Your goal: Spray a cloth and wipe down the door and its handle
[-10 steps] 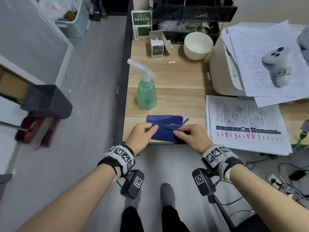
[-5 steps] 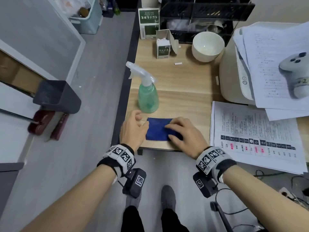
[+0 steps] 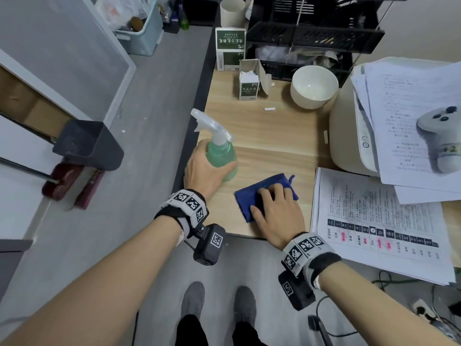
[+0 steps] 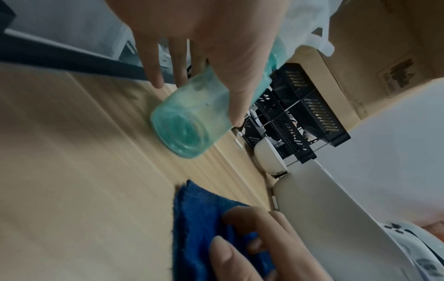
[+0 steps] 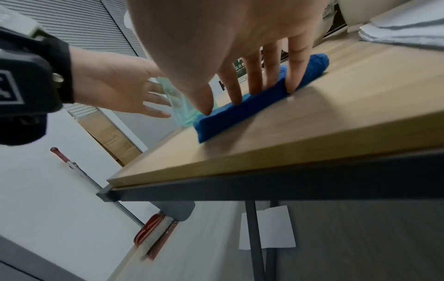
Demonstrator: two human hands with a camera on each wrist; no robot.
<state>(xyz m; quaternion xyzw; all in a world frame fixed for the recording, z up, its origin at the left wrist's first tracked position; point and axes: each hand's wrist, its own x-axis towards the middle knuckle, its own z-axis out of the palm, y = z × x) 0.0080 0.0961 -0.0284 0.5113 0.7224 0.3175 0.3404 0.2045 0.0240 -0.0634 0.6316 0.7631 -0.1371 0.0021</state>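
A translucent green spray bottle with a white trigger head stands near the left edge of the wooden table. My left hand wraps it, thumb across the front and fingers behind; the left wrist view shows the bottle's base under my thumb. A folded blue cloth lies at the table's front edge, just right of the bottle. My right hand lies flat on it, straight fingers pressing down, as the right wrist view shows on the cloth. No door handle is in view.
A white bowl, small green-and-white boxes and a black rack stand at the back. A printer with papers and a controller fills the right. A grey dustpan and a grey wall panel are left of the table.
My left hand has left the cloth and moved up to take hold of the spray bottle. My right hand stays pressed on the cloth, which now lies folded slightly further right.
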